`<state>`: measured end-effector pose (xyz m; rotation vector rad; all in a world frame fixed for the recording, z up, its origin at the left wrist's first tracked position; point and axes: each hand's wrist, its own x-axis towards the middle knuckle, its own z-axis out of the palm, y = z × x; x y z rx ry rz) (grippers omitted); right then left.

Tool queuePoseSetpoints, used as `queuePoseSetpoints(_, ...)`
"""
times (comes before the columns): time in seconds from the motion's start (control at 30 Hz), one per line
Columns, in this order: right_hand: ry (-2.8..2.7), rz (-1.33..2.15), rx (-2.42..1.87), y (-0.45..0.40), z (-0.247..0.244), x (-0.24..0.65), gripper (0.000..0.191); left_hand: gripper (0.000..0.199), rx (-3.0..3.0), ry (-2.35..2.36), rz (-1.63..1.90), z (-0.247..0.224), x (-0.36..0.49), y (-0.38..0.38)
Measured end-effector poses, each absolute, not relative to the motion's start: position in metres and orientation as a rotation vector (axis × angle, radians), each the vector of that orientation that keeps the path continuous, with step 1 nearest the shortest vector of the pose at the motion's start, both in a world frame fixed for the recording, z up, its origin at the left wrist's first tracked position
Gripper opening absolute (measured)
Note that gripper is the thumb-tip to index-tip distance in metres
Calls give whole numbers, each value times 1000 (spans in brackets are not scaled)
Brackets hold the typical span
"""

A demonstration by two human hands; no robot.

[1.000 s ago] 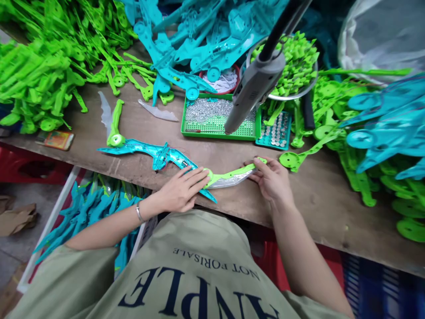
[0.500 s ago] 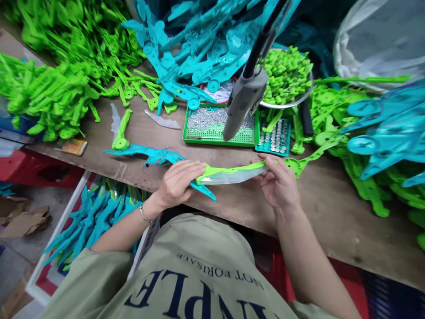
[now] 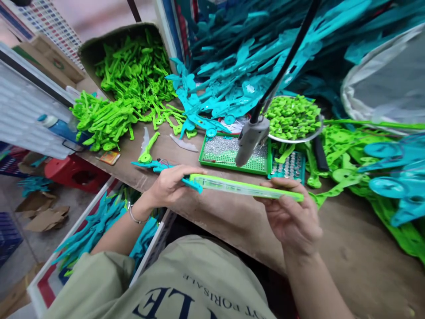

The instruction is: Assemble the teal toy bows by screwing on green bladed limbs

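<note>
A long blue-and-green plastic toy piece (image 3: 229,186) with a clear strip along it stretches between my hands, its narrow edge toward me. My left hand (image 3: 171,184) is closed around its blue end. Thumb and fingers of my right hand (image 3: 294,217) grip the green end. Beyond it hangs a grey power screwdriver (image 3: 250,141), over a green tray (image 3: 201,157) of small silvery screws. A teal tray (image 3: 303,166) of round metal discs lies beside that. Left of them, a loose green part (image 3: 151,146) and a clear blade-shaped strip (image 3: 183,144) rest on the table.
Heaps of green parts (image 3: 106,117) and blue parts (image 3: 232,84) crowd the back. A bowl (image 3: 299,140) of small green pieces stands right of the screwdriver. More blue parts (image 3: 392,190) pile at far right. A crate (image 3: 43,283) of blue-green pieces stands low left.
The held piece has been turned, so its narrow edge now faces me instead of its broad clear side. My right hand has shifted to its green end. The view has tilted up.
</note>
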<state>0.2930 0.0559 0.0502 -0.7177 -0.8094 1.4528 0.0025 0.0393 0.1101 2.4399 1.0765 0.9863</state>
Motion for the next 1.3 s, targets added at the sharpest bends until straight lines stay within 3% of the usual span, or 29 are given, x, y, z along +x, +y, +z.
queuePoseSetpoints(1.3,-737,1403,-907,56,25,303,32,45,2512,1043,964,88,13,37)
